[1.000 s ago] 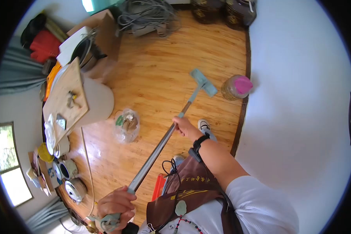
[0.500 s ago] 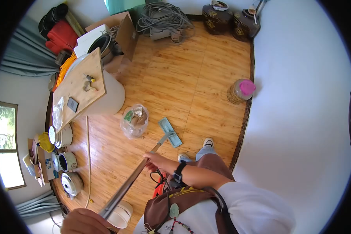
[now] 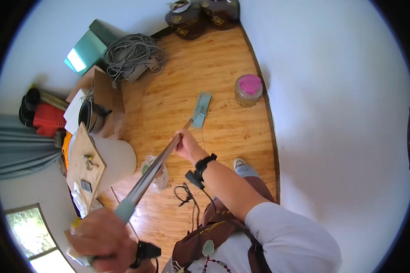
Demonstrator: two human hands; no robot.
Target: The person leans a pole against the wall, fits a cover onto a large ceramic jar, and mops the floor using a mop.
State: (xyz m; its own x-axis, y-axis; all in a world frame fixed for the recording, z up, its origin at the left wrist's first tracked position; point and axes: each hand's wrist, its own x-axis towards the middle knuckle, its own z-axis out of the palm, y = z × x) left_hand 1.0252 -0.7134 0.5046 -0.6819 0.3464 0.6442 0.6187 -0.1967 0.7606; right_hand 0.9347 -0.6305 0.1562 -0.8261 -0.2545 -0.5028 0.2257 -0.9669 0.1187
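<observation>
A flat mop with a light blue-green rectangular head rests on the wooden floor, its long metal pole slanting up towards me. My right hand is wrapped round the lower part of the pole, with a black band on the wrist. Near the pole's upper end, at the pale green grip, my left hand is closed, slightly blurred by motion. A clear plastic bag with things in it lies behind the pole, partly hidden by it.
A jar with a pink lid stands by the right wall, ahead of my shoe. To the left is a white bin under a wooden board. Coiled cable and dark jars line the far wall.
The mop head has slid forward over the floor, away from my feet, and turned. Both hands moved with the pole, the left one rising further into view. My view has turned to the right.
</observation>
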